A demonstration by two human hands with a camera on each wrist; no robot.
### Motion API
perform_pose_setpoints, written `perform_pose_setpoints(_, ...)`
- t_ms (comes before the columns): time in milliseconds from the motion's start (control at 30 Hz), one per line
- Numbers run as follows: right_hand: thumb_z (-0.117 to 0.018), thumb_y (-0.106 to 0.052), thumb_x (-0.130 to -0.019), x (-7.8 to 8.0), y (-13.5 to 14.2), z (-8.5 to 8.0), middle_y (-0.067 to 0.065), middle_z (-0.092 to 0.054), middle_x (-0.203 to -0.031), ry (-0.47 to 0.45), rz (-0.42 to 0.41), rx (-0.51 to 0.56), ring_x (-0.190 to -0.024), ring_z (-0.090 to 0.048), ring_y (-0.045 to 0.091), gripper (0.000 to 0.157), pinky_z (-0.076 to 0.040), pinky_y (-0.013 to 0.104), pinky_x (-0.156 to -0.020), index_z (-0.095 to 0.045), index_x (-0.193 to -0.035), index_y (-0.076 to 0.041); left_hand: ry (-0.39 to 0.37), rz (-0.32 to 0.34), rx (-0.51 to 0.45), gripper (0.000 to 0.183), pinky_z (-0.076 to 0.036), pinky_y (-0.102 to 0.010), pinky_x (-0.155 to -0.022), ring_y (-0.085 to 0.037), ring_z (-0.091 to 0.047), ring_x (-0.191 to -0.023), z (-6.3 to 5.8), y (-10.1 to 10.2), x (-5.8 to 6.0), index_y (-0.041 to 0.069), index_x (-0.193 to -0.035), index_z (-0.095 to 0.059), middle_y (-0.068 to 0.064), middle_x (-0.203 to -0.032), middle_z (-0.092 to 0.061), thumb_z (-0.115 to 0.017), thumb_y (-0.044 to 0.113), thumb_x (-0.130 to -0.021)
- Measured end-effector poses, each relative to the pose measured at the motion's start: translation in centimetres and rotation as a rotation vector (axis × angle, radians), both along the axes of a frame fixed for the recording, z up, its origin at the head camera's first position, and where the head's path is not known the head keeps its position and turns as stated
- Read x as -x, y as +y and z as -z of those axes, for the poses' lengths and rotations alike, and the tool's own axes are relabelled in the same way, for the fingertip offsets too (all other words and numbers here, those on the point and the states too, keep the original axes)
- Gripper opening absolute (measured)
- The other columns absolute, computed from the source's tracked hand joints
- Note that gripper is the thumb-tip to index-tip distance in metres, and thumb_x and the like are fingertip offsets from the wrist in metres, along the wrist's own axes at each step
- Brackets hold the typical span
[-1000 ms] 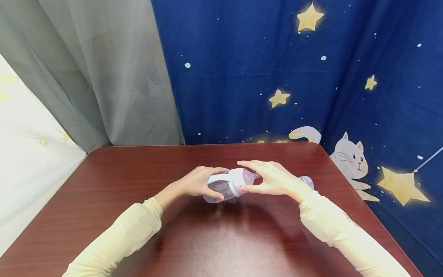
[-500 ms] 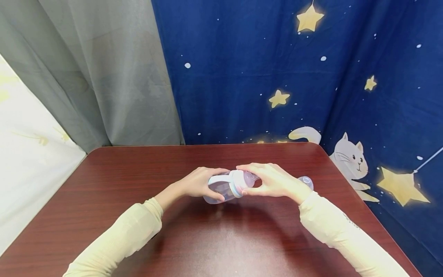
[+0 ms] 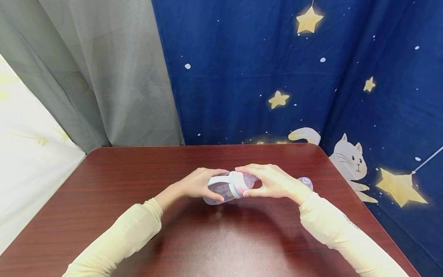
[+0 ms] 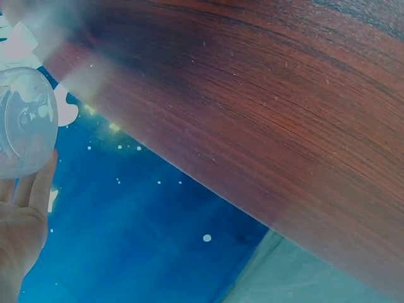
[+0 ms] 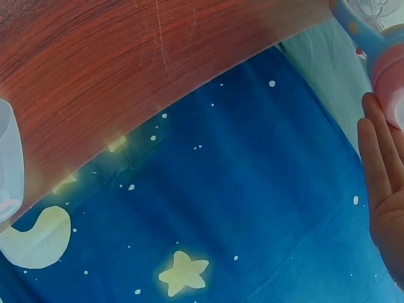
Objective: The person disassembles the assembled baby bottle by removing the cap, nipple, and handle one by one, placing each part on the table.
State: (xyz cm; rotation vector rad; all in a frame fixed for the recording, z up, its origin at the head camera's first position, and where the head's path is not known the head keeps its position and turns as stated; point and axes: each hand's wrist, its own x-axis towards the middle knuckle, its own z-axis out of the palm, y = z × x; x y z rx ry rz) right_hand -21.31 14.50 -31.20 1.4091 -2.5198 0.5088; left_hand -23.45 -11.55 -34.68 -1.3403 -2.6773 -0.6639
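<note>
A clear baby bottle (image 3: 221, 188) lies on its side, tilted, above the middle of the table in the head view, its teat pointing right. My left hand (image 3: 197, 182) grips the bottle body from the left, beside a pale handle (image 3: 219, 178). From the right, my right hand (image 3: 275, 181) holds the white and pink collar (image 3: 242, 184) between thumb and fingers, its palm over the teat. The left wrist view has the bottle's round base (image 4: 31, 120) against my fingers. In the right wrist view, fingertips touch the pink collar (image 5: 386, 72) below a blue handle (image 5: 356, 26).
A clear cap (image 3: 306, 182) stands on the dark red wooden table (image 3: 138, 165) just behind my right wrist, partly hidden by it. The table's far edge meets a grey curtain (image 3: 138, 77) and a blue starry curtain (image 3: 235, 77).
The right hand and collar have shifted slightly down in the head view. More pink now shows on the collar beside my right thumb. The left hand has hardly moved.
</note>
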Motion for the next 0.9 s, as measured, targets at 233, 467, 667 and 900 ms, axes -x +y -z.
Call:
perform_pose_setpoints(233, -0.064, -0.048, -0.075, -0.05, 0.02, -0.09, -0.006, -0.05, -0.122, 0.018, -0.038, 0.006, -0.106, -0.048, 0.009, 0.061, -0.042, 0.03, -0.08, -0.048, -0.126, -0.019, -0.005, 0.004, -0.011, 0.076, -0.042, -0.021, -0.065, -0.002, -0.052, -0.075, -0.13, 0.04, -0.06, 0.015, -0.121, -0.052, 0.011, -0.094, -0.058, -0.068, 0.059, -0.062)
perform_pose_setpoints(467, -0.057, -0.054, -0.077, -0.12, 0.01, -0.17, -0.002, -0.046, -0.127, 0.03, -0.066, -0.017, -0.115, -0.042, 0.013, 0.061, -0.039, 0.034, -0.085, -0.047, -0.127, -0.02, -0.015, 0.005, -0.021, 0.076, -0.042, -0.021, -0.064, -0.002, -0.052, -0.075, 0.01, -0.05, 0.04, 0.016, -0.121, -0.051, 0.011, -0.093, -0.058, -0.067, 0.061, -0.062)
perform_pose_setpoints(667, -0.058, -0.053, -0.076, -0.09, 0.06, 0.04, -0.002, -0.044, -0.129, 0.059, -0.051, -0.015, -0.115, -0.041, 0.011, 0.065, -0.04, 0.033, -0.084, -0.044, -0.129, -0.018, -0.02, 0.007, -0.021, 0.077, -0.042, -0.02, -0.064, -0.001, -0.052, -0.076, 0.14, -0.04, 0.1, 0.016, -0.121, -0.051, 0.011, -0.094, -0.059, -0.067, 0.061, -0.062)
perform_pose_setpoints(900, -0.064, -0.053, -0.072, -0.2, 0.12, 0.04, -0.007, -0.042, -0.129, 0.054, 0.012, 0.023, -0.114, -0.041, 0.008, 0.07, -0.04, 0.032, -0.083, -0.043, -0.131, -0.02, -0.002, 0.005, -0.012, 0.076, -0.042, -0.02, -0.064, -0.002, -0.052, -0.075, 0.13, 0.12, 0.11, 0.014, -0.121, -0.051, 0.01, -0.095, -0.059, -0.067, 0.06, -0.062)
